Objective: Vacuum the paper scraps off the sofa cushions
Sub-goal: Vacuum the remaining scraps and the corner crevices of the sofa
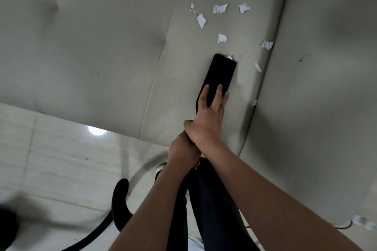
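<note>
Several torn white paper scraps [220, 8] lie scattered on the right seat cushion [183, 51] of a pale grey sofa. The black vacuum nozzle [220, 73] lies flat on this cushion, and one small scrap [230, 57] sits at its far tip. My right hand [206, 120] holds the nozzle's near end, fingers stretched along its top and thumb wrapped round the side. Just behind it, my left hand [181, 154] grips the black tube, most of which is hidden under both hands. More scraps [267, 44] lie along the seam on the right.
The left seat cushion [81, 36] has no scraps on it. A padded sofa section [326, 87] rises to the right of the seam. The black vacuum hose [120, 199] curves over the pale tiled floor [51, 159]. My dark trouser leg [214, 199] stands against the sofa front.
</note>
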